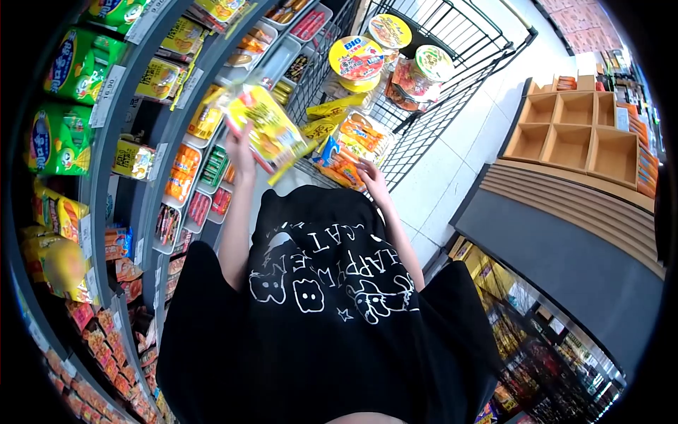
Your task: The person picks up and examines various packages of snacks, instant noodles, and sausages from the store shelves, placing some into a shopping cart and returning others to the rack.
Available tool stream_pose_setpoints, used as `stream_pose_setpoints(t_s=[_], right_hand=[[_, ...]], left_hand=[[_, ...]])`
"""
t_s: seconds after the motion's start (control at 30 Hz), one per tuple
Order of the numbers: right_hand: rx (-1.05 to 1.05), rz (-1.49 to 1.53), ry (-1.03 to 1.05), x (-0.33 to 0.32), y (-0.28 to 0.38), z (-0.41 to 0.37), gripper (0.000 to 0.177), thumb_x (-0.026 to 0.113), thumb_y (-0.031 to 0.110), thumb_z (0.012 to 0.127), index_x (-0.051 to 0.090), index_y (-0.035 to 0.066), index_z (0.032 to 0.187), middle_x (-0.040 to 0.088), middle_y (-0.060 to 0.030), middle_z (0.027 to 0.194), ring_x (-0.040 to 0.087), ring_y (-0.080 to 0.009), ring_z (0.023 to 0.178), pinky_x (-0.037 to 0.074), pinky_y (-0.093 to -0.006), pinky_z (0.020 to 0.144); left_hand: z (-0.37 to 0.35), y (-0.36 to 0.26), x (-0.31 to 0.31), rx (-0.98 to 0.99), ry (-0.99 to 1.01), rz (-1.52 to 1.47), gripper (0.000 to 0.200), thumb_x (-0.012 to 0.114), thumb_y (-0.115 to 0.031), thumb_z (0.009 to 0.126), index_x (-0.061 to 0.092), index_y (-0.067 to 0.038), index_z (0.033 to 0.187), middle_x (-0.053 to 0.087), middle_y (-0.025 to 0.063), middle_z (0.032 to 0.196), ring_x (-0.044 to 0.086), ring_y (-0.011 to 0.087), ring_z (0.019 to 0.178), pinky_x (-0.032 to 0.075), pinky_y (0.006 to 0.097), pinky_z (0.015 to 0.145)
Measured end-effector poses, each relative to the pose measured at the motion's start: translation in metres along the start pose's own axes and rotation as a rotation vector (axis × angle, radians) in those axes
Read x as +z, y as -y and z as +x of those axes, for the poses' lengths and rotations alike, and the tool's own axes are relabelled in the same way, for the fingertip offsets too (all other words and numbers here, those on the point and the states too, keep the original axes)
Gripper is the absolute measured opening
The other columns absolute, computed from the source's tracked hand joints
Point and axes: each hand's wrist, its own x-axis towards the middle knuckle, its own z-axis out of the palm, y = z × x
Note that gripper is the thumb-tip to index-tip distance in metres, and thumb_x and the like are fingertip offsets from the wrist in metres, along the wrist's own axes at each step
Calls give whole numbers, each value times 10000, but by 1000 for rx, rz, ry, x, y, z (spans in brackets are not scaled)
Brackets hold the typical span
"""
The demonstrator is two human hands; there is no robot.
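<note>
My left hand (242,152) is closed on a yellow and red package (265,127), held tilted between the shelves and the shopping cart. My right hand (374,180) is over the near end of the cart, its fingers at an orange and blue package (340,162); whether they grip it is hard to tell. Inside the cart (441,116), a packet with orange print (364,134) lies beside that package, near long yellow packets (321,127). Farther in are a red and yellow bowl (357,58), another round-lidded bowl (390,31) and a green-rimmed bowl (433,63).
Shelves (106,141) with green bags (60,138), yellow packs and trays of small packets (182,173) run along the left. Right of the cart are white floor tiles (452,166) and a dark counter (558,219) carrying a wooden compartment box (575,134).
</note>
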Motion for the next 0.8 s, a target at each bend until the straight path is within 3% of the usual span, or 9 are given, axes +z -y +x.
stream_pose_setpoints(t_s=[0.13, 0.2, 0.27, 0.37, 0.43, 0.53, 0.63, 0.73, 0.8], right_hand=[[-121, 104, 252, 19, 76, -2, 434, 482, 151, 810, 342, 16, 1197, 500, -121, 1083, 471, -172, 993, 354, -272, 861], [-114, 145, 387, 29, 88, 3, 544, 585, 84, 739, 316, 4, 1205, 499, -145, 1069, 495, -175, 959, 388, -266, 825], [-36, 129, 330, 41, 100, 5, 618, 673, 41, 640, 331, -18, 1151, 518, -111, 988, 506, -166, 927, 408, -274, 805], [-230, 57, 152, 30, 91, 23, 559, 695, 49, 607, 385, -5, 1069, 530, -102, 944, 527, -159, 871, 431, -278, 744], [-272, -551, -54, 14, 101, 28, 445, 690, 82, 580, 439, 30, 945, 541, -112, 859, 540, -238, 812, 433, -327, 689], [-489, -1081, -314, -12, 58, 68, 395, 687, 116, 523, 468, 60, 846, 534, -114, 788, 517, -301, 752, 416, -380, 657], [-300, -1274, -204, -37, 36, 93, 411, 673, 165, 530, 501, 86, 895, 552, -98, 810, 531, -285, 808, 427, -371, 677], [23, -1110, 119, -64, 13, 120, 520, 680, 213, 554, 495, 75, 1020, 569, -124, 915, 540, -283, 852, 433, -353, 726], [46, -961, 61, -73, -20, 130, 482, 664, 176, 562, 500, 69, 1003, 587, -135, 860, 557, -282, 813, 437, -340, 708]], left_hand=[[-46, 24, 14, -42, 319, 334, 280, 592, -197, 741, 538, 42, 876, 572, 80, 832, 528, 121, 761, 405, 238, 670], [-55, 31, 18, -46, 515, 380, 303, 598, -209, 735, 529, 41, 891, 574, 95, 819, 534, 126, 734, 413, 248, 661], [-61, 39, 23, -45, 618, 352, 316, 594, -231, 742, 518, 11, 932, 570, 94, 825, 534, 114, 733, 418, 238, 643], [-53, 52, 19, -250, 709, 342, 355, 557, -214, 774, 451, -4, 1041, 551, 103, 895, 531, 97, 758, 416, 213, 611], [-50, 39, 19, -374, 694, 387, 391, 521, -176, 798, 380, -20, 1128, 527, 120, 966, 539, 120, 772, 427, 224, 633], [-48, 38, 10, -286, 628, 413, 385, 521, -168, 797, 388, -21, 1127, 530, 125, 966, 540, 134, 788, 427, 233, 670], [-47, 36, -5, -320, 610, 466, 359, 522, -161, 794, 417, -16, 1105, 537, 127, 961, 540, 147, 806, 420, 252, 713], [-51, 37, -20, -310, 600, 489, 331, 521, -168, 794, 445, -23, 1082, 549, 120, 940, 541, 151, 805, 421, 259, 716], [-52, 41, -31, -268, 643, 552, 335, 510, -182, 807, 434, -33, 1097, 519, 95, 1002, 517, 148, 887, 404, 265, 771]])
